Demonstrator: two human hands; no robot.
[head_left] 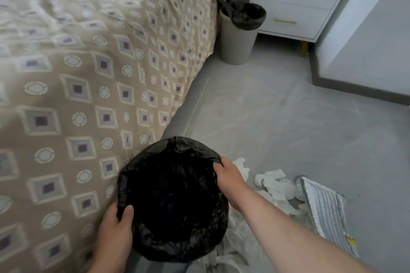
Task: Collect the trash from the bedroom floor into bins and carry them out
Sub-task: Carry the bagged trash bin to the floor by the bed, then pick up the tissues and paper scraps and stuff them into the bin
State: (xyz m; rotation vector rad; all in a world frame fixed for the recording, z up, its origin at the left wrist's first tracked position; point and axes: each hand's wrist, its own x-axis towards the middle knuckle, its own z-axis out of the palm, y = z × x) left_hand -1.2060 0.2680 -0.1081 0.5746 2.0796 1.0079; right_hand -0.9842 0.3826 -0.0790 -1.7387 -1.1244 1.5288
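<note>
1. Bin, the near one, with a black liner folded over its rim. It sits low between the bed and the littered floor, with both hands on its rim. Cannot tell whether its base rests on the floor. Inside is too dark to read. Risk: both holds are high on the rim, so releasing one side could tip it.
2. Second bin, also lined, stands well apart beside the nightstand. Risk: it gets left behind at carry-out.
3. Foil packet lies flat on the floor, right of the near bin. Risk: its stiff edges could snag or tear the thin liner.
4. Paper scraps, crumpled and loose, lie between the bin and the packet. Risk: light pieces drop from a handful or get missed.
5. Left hand grip: thumb inside the rim, fingers outside, pinching it. Right hand grip: fingers curled over the liner edge. Risk: if it catches plastic only, the liner pulls off.
</note>
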